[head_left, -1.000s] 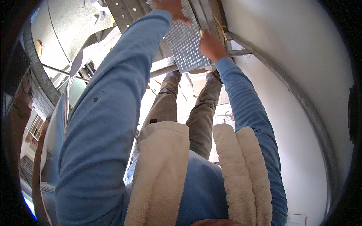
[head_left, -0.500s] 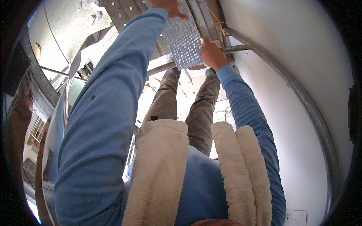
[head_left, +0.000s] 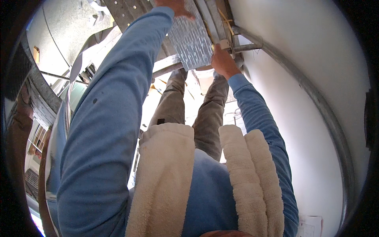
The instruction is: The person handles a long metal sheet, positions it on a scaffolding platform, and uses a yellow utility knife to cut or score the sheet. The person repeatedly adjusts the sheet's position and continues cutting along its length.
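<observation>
A silvery, ribbed foil-like sheet (head_left: 191,41) lies on a dark work surface at the top of the view. My left hand (head_left: 177,8) rests on its far part, thumb stretched out; the top edge of the picture cuts off the other fingers. Beside the sheet's near right corner is my right hand (head_left: 224,62), its fingers drawn together. A small yellow bit shows at its fingertips, but I cannot make out what it belongs to. Just beyond this hand sits a small cream-coloured piece (head_left: 225,44).
A dark board with pale round spots (head_left: 122,10) lies left of the sheet. Along the right, a curved metal tube (head_left: 312,96) runs before a pale wall (head_left: 272,83). Yellow strips (head_left: 227,21) hang near the upper right. Cream towelling pads (head_left: 166,170) cover my chest.
My right hand has come slightly nearer to me, and more of the cream piece beyond it shows. My left hand stays on the sheet. The whole view has shifted a little.
</observation>
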`<state>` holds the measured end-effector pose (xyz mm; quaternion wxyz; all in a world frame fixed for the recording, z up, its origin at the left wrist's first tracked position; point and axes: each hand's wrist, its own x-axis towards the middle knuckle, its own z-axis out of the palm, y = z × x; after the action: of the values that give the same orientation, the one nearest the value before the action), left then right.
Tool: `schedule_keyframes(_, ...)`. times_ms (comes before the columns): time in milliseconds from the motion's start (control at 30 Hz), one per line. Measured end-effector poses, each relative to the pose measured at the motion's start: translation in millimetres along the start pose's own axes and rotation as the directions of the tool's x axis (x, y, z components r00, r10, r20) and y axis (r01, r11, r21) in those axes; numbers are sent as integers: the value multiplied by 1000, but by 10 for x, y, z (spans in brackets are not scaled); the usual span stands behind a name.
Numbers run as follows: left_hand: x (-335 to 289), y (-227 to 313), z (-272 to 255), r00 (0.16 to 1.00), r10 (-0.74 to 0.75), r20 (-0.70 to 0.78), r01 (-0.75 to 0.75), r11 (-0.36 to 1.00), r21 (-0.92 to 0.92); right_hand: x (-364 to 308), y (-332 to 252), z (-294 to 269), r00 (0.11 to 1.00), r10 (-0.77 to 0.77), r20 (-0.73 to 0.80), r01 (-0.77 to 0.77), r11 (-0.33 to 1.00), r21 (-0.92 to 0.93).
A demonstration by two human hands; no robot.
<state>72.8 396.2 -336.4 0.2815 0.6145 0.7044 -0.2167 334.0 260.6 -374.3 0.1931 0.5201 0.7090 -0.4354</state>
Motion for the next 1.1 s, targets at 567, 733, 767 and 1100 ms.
schedule_keyframes(567,15,38,61,1000,3,-23,-2,1000,31,-186,288,239,997,-10,-74,8,1000,-20)
schedule_keyframes(733,-38,78,312,991,4,-133,-14,997,-74,-148,303,171,1000,22,-16,-22,1000,15)
schedule_keyframes(767,-77,100,379,989,7,-149,-23,994,-111,-155,295,164,1000,29,9,-30,999,38)
schedule_keyframes(1100,-698,635,910,993,86,-77,-96,986,-134,-154,237,133,998,64,7,-65,995,81)
